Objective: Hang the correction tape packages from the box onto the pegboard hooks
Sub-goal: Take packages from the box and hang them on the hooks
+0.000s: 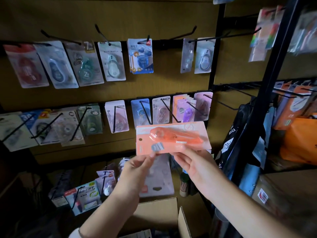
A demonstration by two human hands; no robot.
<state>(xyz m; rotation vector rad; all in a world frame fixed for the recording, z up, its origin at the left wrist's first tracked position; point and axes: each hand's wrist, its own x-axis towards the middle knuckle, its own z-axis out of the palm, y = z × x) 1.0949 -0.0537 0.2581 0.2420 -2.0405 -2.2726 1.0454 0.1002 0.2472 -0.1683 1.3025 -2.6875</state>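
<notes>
An orange correction tape package (173, 137) lies sideways in front of the lower peg row, its hang hole at the left end. My right hand (193, 164) grips its lower edge from below. My left hand (137, 166) pinches its lower left corner. Behind my hands a second, paler package (159, 179) is visible; who holds it I cannot tell. The open cardboard box (164, 213) sits below my forearms. Black hooks (190, 34) stick out of the brown pegboard (154, 18); some in the top row are bare.
Two rows of hanging tape packages (111, 60) fill the pegboard. More packs (85, 194) hang low at the left. A black rack post (267, 83) and shelves with orange packs (298, 103) stand at the right.
</notes>
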